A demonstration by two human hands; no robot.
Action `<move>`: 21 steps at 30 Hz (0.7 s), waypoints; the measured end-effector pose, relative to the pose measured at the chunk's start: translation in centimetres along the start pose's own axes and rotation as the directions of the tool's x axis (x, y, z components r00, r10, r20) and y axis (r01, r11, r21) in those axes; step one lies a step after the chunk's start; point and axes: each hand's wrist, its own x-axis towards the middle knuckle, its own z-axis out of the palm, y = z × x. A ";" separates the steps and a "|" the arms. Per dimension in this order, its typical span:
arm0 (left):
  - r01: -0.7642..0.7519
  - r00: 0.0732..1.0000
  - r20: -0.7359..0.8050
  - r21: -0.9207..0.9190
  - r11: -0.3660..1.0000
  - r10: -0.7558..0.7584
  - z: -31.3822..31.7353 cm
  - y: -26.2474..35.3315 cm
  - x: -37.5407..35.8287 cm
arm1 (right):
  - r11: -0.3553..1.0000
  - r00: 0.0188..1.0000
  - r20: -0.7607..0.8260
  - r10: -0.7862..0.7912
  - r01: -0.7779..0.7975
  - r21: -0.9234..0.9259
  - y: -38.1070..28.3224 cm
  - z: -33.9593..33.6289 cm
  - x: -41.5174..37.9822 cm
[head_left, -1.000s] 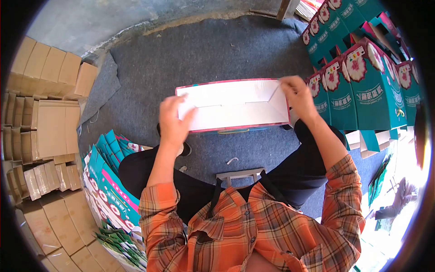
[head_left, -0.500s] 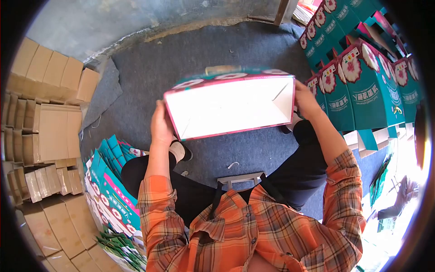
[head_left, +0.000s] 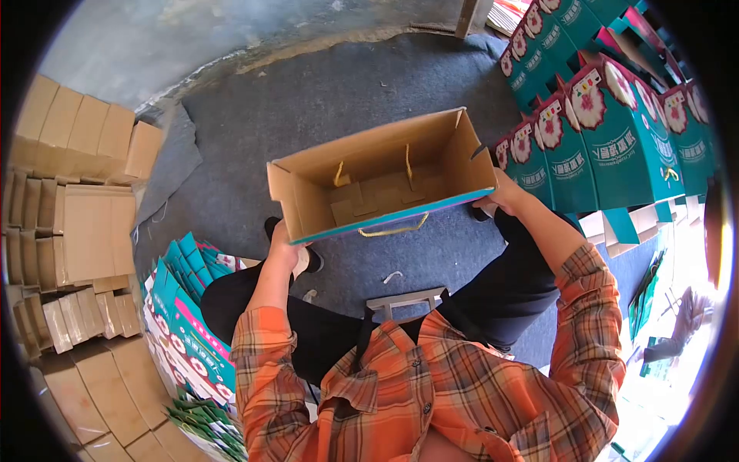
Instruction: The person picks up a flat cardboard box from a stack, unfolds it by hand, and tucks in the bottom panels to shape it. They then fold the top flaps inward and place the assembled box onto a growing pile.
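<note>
An open cardboard gift box [head_left: 385, 196] is held out in front of me, its brown inside facing up toward the camera. Yellow cord ends show on its far inner wall, and a yellow cord handle [head_left: 394, 226] hangs on the near outer side, below a teal edge. Folded bottom flaps are visible within. My left hand [head_left: 283, 243] grips the lower left corner, with its fingers partly hidden by the box. At the right end, my right hand [head_left: 504, 194] is closed on the wall near the corner.
Assembled teal boxes [head_left: 623, 162] with flower prints are stacked at right. Flat teal printed cartons [head_left: 188, 316] lean by my left leg. Brown cardboard boxes [head_left: 100, 231] pile up along the left side. A grey metal stool frame [head_left: 404, 300] shows between my legs.
The box has been turned over: its white outer face was toward the camera, and now its open brown inside is. Both hands have stayed at its two ends.
</note>
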 end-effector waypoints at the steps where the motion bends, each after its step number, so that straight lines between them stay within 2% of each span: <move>1: 0.024 1.000 -0.006 -0.028 0.999 -0.024 0.1 0.0 -0.2 | 1.000 1.000 0.008 -0.022 0.022 -0.019 0.4 0.0 0.2; 4: -0.045 0.999 -0.013 0.013 0.999 0.045 -0.1 -0.8 0.6 | 0.997 0.999 0.034 -0.025 0.028 -0.072 1.6 -0.1 1.5; 6: -0.035 0.999 -0.014 0.069 0.997 0.036 0.2 -0.5 0.7 | 0.972 0.993 0.116 0.003 0.024 -0.234 1.6 0.0 1.7; 10: 0.053 0.997 -0.066 0.238 0.970 -0.038 2.2 2.2 -1.0 | 0.958 0.995 0.094 0.015 0.013 -0.288 0.7 0.4 1.1; 12: 0.048 0.998 -0.044 0.245 0.968 -0.039 1.8 2.4 0.0 | 0.958 0.993 0.109 0.046 -0.013 -0.288 0.6 -0.1 1.6; 14: -0.028 0.995 -0.084 0.270 0.962 0.053 1.7 2.5 0.6 | 0.955 0.995 0.098 0.033 -0.003 -0.298 0.9 -0.3 2.1; 15: -0.026 0.995 -0.083 0.271 0.962 0.050 2.0 2.6 0.3 | 0.951 0.996 0.087 0.016 0.011 -0.310 0.6 -0.3 1.9; 17: -0.208 0.973 -0.057 0.218 0.954 0.225 2.6 2.9 -0.1 | 0.946 0.997 0.075 -0.002 0.026 -0.322 -0.1 -0.3 1.7; 18: -0.208 0.973 -0.057 0.218 0.953 0.225 2.4 2.6 0.4 | 0.940 0.999 0.053 -0.009 0.027 -0.339 -0.6 -0.4 1.5; 19: -0.324 0.914 -0.080 0.448 0.833 0.398 2.2 2.4 1.0 | 0.934 0.999 0.032 -0.017 0.027 -0.356 -0.9 -0.4 1.5; 20: -0.392 0.827 -0.058 0.652 0.649 0.559 2.0 2.1 1.5 | 0.934 0.999 0.032 -0.019 0.029 -0.356 -0.8 -0.4 1.6; 21: -0.392 0.827 -0.059 0.652 0.648 0.559 2.4 2.7 1.0 | 0.954 0.996 0.031 -0.085 0.090 -0.285 -0.6 -0.5 1.7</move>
